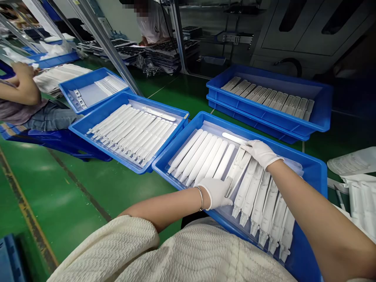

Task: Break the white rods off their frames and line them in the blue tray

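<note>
A blue tray (311, 172) in front of me holds a row of long white plastic parts. Smooth rounded parts (202, 156) lie on its left side, and ribbed open parts (258, 199) on its right. My left hand (216, 192), in a white glove, grips the near end of one ribbed white part (238, 170) between the two groups. My right hand (260, 152), also gloved, rests its fingers on the far end of that same part. Another loose white piece (233, 138) lies crosswise at the tray's far edge.
A second blue tray (85, 131) of white parts sits to the left, another (70, 88) behind it. Stacked blue trays (320, 113) of grey strips stand at the far right. A seated person's arm (20, 84) is at the left, another person (151, 23) stands behind. White bagged parts (357, 188) lie on the right.
</note>
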`<state>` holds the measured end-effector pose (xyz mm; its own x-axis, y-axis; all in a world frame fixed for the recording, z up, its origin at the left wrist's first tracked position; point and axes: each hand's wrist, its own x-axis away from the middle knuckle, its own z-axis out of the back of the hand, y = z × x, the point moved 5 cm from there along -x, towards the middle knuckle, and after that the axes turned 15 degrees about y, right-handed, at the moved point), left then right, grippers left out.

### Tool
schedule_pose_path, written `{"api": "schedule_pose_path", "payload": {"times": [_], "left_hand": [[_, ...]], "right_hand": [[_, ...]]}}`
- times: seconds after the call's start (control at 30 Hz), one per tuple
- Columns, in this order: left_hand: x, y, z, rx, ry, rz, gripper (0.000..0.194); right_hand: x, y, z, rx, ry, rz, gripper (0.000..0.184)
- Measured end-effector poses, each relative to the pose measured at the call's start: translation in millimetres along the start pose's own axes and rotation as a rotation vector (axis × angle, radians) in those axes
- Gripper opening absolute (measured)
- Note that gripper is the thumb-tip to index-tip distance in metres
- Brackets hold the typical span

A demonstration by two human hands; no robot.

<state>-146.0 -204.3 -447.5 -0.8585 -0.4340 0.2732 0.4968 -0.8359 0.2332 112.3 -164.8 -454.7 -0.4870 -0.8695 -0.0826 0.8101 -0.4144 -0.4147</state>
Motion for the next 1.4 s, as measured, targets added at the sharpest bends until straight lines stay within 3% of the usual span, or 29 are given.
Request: {"api": "schedule_pose_path", "payload": {"times": [0.17,0.23,0.33,0.47,0.67,0.83,1.0,1.17,1.3,1.4], "left_hand": [[3,-9,2.3,0.023,0.049,-0.010,0.062],[8,-13,4.9,0.037,0.061,-0.021,0.056],[15,-17,11.0,0.051,0.090,-0.028,0.046],[27,-19,18.9,0.022,0.104,-0.093,0.044],[62,-22,21.8,0.007,0.164,-0.419,0.060],[73,-27,8.8,-0.128,0.248,-0.597,0.045],[71,-22,-0.7,-0.195,0.289,-0.646,0.048],[74,-3,-4.6,-0.151,0.332,-0.680,0.043],[75,7,-5.2,-0.147,0.350,-0.724,0.017],[75,8,-5.1,-0.158,0.336,-0.737,0.006]], "right_hand": [[12,10,26,0.046,0.110,0.013,0.045],[17,22,32,0.143,0.084,0.002,0.046],[25,37,31,0.263,0.006,-0.004,0.044],[34,39,19,0.250,-0.036,0.043,0.040],[34,19,22,0.246,0.020,0.059,0.041],[15,-14,15,0.200,0.038,0.073,0.046],[4,-23,-6,0.214,-0.011,0.110,0.038],[11,-20,-4,0.241,-0.051,0.152,0.032],[7,-38,-2,0.240,-0.017,0.148,0.038],[-1,-54,-16,0.188,-0.062,0.127,0.038]]}}
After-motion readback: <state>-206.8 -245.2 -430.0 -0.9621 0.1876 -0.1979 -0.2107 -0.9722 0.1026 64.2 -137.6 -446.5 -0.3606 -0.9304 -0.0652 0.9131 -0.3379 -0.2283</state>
